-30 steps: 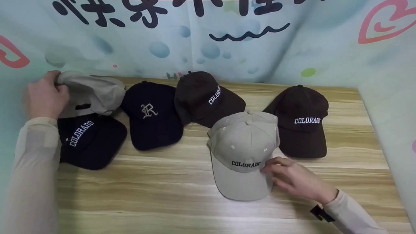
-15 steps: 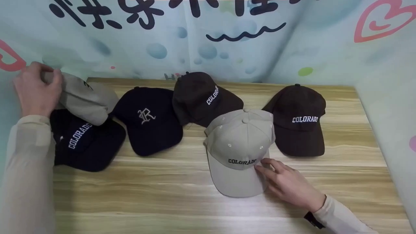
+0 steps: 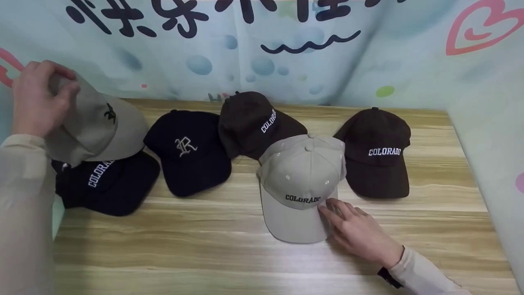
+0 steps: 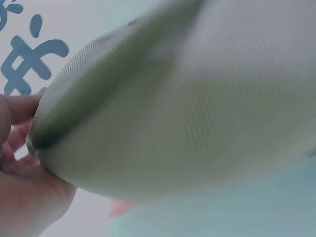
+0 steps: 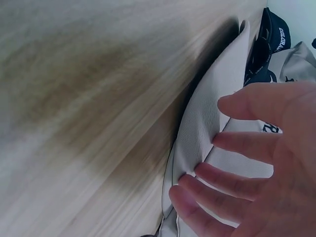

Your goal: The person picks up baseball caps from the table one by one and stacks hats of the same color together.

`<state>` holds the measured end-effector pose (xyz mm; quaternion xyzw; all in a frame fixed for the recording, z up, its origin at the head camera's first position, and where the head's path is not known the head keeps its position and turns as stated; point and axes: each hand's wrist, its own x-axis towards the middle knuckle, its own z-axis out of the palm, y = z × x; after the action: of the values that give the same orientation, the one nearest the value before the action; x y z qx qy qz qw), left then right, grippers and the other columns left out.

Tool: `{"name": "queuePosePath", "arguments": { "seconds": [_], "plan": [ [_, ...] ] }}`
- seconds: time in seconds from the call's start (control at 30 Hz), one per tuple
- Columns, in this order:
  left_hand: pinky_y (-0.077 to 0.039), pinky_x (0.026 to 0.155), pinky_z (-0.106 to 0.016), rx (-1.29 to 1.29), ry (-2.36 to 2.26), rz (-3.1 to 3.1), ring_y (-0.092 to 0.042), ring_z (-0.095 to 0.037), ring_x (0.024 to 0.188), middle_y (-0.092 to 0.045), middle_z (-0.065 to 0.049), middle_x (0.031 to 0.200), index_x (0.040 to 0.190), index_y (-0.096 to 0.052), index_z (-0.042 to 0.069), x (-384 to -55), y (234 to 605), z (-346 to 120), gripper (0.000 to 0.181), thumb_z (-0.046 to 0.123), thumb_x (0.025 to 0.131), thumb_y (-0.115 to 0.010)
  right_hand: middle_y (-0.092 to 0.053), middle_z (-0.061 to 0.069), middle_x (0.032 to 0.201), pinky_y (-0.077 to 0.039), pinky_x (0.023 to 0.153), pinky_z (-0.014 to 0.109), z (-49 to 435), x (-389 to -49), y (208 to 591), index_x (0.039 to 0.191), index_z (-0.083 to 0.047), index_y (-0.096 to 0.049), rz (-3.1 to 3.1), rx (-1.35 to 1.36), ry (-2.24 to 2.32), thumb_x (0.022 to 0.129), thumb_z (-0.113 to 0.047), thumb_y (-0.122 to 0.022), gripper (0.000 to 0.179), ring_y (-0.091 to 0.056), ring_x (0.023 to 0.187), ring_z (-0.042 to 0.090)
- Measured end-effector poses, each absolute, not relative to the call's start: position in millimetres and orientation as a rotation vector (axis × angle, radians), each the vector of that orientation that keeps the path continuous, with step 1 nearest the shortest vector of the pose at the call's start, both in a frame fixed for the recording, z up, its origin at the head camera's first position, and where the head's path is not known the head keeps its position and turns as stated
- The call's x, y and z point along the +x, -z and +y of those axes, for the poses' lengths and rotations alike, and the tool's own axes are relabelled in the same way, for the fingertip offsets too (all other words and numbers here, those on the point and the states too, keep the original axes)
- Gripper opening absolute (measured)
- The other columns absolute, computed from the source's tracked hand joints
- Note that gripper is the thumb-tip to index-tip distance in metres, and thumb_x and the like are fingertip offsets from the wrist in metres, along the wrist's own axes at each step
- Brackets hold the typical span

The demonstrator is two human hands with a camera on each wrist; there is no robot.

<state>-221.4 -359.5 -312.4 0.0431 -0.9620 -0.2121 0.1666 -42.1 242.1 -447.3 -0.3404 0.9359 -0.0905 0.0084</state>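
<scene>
At the far left my left hand [image 3: 39,102] pinches the crown of a grey cap [image 3: 92,127] with a small dark emblem. This cap hangs above a black COLORADO cap [image 3: 110,190], covering its upper part. Blurred fabric of the grey cap [image 4: 168,123] fills most of the left wrist view. Right of centre, a beige COLORADO cap [image 3: 305,178] overlaps another light cap whose crown shows just behind. The right hand [image 3: 362,231] touches the right edge of its brim. In the right wrist view the extended fingertips [image 5: 227,104] lie against that brim [image 5: 212,94].
A navy cap with an R [image 3: 188,155] lies left of centre. Two dark brown COLORADO caps, one behind the beige stack [image 3: 249,121] and one at its right [image 3: 380,172], share the wooden table [image 3: 184,254]. A printed cloth [image 3: 196,86] hangs behind.
My left hand has moved up and left, and the grey cap has risen and turned so its emblem shows. The beige cap and right hand sit slightly farther left and up in view.
</scene>
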Motion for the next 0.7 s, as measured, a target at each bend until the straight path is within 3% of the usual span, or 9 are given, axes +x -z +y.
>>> {"name": "queuePosePath", "arguments": {
  "seconds": [0.37, 0.7],
  "plan": [
    [-0.032, 0.084, -0.058, -0.32, 0.513, -2.888, -0.044, -0.045, 0.1, -0.052, -0.03, 0.114, 0.12, -0.056, -0.003, -208, 279, -327, 0.026, 0.003, 0.096, -0.054, -0.051, 0.022, 0.127, -0.053, 0.071, 0.053, 242, -47, 448, 0.134, -0.005, -0.056, 2.939, -1.077, 0.318, 0.08, -0.01, -0.07, 0.055, -0.06, 0.101, 0.04],
    [-0.035, 0.082, -0.06, -0.571, 0.337, -2.937, -0.046, -0.047, 0.097, -0.051, -0.031, 0.112, 0.123, -0.048, -0.005, -212, 251, -308, 0.028, 0.0, 0.095, -0.047, -0.05, 0.021, 0.128, -0.053, 0.074, 0.052, 241, -48, 449, 0.135, -0.005, -0.054, 2.926, -1.063, 0.357, 0.082, -0.01, -0.069, 0.056, -0.06, 0.102, 0.039]
  ]
}}
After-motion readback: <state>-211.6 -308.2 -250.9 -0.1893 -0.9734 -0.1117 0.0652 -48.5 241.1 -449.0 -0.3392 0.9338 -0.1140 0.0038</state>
